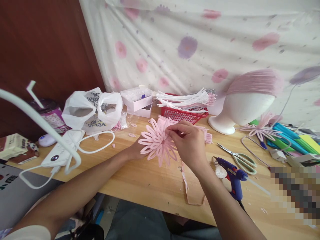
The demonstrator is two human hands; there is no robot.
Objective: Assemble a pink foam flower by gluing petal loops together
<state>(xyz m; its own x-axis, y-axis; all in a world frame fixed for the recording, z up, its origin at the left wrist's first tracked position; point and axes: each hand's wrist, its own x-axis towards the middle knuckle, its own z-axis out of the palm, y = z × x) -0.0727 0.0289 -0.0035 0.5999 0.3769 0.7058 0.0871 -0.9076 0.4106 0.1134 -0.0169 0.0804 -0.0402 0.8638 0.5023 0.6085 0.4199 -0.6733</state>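
Note:
A pink pipe-cleaner flower (158,144) with layered looped petals faces me above the table. My left hand (137,148) is behind it and supports it from the left; the petals hide most of its fingers. At the flower's upper right, my right hand (188,140) pinches a petal loop between thumb and fingertips. Pink pipe-cleaner bundles (207,135) lie behind my right hand. A blue glue gun (233,175) rests to the right of my right forearm, near scissors (240,159) with pale green handles.
A red basket (183,115) of white and pink pipe cleaners stands at the back, beside white boxes (137,100) and a plastic bag (91,111). Farther right is a white foam head (250,106). A white power bank (61,150) with its cable lies left. A measuring tape (184,180) lies in front.

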